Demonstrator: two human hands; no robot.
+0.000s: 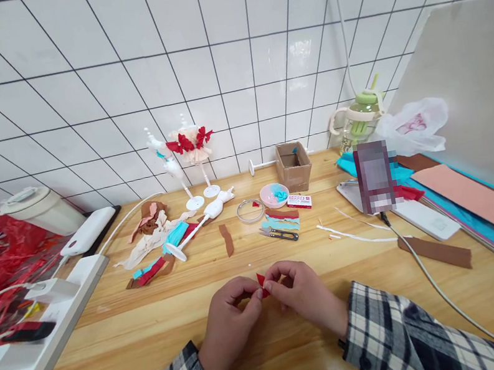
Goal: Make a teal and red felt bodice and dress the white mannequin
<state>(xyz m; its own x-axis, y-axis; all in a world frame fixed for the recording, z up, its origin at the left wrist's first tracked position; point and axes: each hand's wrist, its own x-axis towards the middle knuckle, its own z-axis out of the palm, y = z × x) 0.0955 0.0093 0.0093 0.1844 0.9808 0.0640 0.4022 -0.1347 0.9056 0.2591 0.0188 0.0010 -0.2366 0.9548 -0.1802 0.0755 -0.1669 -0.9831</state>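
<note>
A small piece of red crepe paper is pinched between the fingertips of both hands, low over the wooden table. My left hand is closed on its left side, thumb against forefinger. From the right, my right hand pinches the same piece; part of it is hidden behind the fingers. Beyond the hands lie thread snips with a black handle, beside red and blue paper strips. A brown strip rests further left. At the back stands a white mini mannequin dressed with red bows.
Another mannequin lies on its side among paper scraps. A pink bowl, a metal ring and a cardboard box sit near the wall. A power strip lines the left; a phone and cable are right.
</note>
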